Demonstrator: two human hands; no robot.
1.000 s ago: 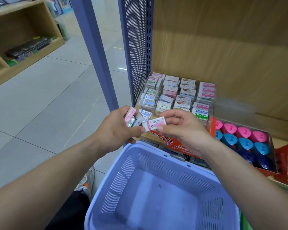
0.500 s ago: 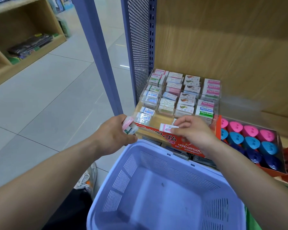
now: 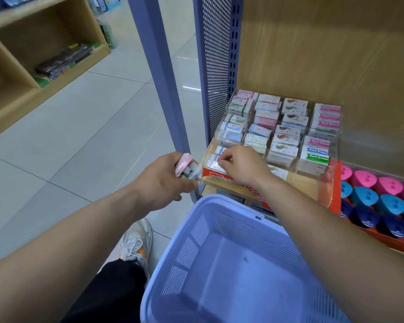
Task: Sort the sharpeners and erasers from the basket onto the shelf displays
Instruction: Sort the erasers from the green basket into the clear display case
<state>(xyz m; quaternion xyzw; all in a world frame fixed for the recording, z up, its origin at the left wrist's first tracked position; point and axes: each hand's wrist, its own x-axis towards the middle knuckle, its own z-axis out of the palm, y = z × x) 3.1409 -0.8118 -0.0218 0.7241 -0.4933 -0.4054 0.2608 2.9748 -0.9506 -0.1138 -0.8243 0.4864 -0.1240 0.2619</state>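
Erasers (image 3: 187, 167) sit gripped in the left hand (image 3: 160, 183); the right hand (image 3: 241, 165) apparently pinches another eraser (image 3: 214, 164).

The wooden shelf (image 3: 224, 182) carries a clear display (image 3: 313, 169) of small compartments packed with rows of erasers (image 3: 287, 138), set close to the perforated side panel (image 3: 216, 66). Just to its right stands a red tray (image 3: 337, 183) of pink, light-blue and dark-blue sharpeners (image 3: 391, 203). A red printed box seems to lie under the display's front.
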